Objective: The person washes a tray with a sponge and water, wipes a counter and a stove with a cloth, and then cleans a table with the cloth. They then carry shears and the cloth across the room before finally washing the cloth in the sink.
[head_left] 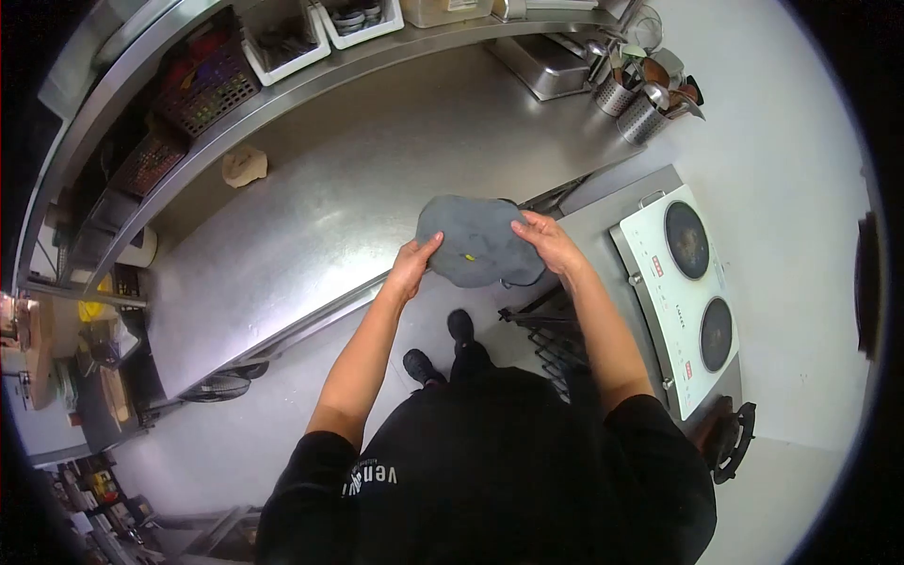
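Both hands hold up a rounded, soft-looking grey cloth (485, 259) in front of the steel counter's edge. My left hand (411, 266) is closed on its left side, thumb on top. At the upper right side, my right hand (551, 243) grips it the same way, its fingers partly hidden beneath. A small yellow-green bit (469, 257) shows on the cloth near its middle. Darker edging peeks out at the cloth's right side. Whether it is a folded cloth or a cap, I cannot tell.
A crumpled tan piece (245, 166) lies on the steel counter (377, 169). At right stands a white double hotplate (680, 297). Utensil holders (643, 121) and a steel pan (541, 68) sit at the back right. Baskets (209, 94) and white bins (287, 47) line the shelf above.
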A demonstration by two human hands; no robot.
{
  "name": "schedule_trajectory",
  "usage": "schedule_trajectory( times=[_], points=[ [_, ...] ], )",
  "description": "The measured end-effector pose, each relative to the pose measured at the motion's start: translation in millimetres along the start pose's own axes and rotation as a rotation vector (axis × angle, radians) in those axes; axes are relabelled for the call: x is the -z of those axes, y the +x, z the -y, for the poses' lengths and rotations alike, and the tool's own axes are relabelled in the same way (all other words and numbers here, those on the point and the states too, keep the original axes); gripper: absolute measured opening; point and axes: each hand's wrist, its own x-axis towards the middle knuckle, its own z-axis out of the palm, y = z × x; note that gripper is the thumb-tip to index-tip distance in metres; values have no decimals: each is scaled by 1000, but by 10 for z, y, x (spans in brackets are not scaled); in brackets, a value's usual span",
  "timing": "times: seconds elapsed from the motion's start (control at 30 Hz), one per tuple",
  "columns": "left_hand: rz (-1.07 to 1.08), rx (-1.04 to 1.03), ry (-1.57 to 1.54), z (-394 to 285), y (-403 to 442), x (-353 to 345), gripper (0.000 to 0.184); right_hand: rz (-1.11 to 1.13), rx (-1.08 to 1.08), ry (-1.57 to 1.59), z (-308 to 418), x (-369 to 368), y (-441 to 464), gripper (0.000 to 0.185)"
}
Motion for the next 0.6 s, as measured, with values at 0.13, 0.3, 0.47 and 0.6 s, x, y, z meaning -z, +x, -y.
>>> schedule_trajectory(
  times=[0.13,0.3,0.47,0.6],
  points=[
    [56,48,311,-179,71,-110,41,-95,-105,-193,93,548,-214,62],
    [325,-187,362,-360,200,-905,40,-195,-139,-252,303,1247,-909,60],
    [240,-276,543,-29,748,-1403,65,-447,-327,-971,20,1545,-1178,58],
    [347,43,817,503,1009,-1525,80,-633,9,-1072,-936,1504,-862,62]
  ],
)
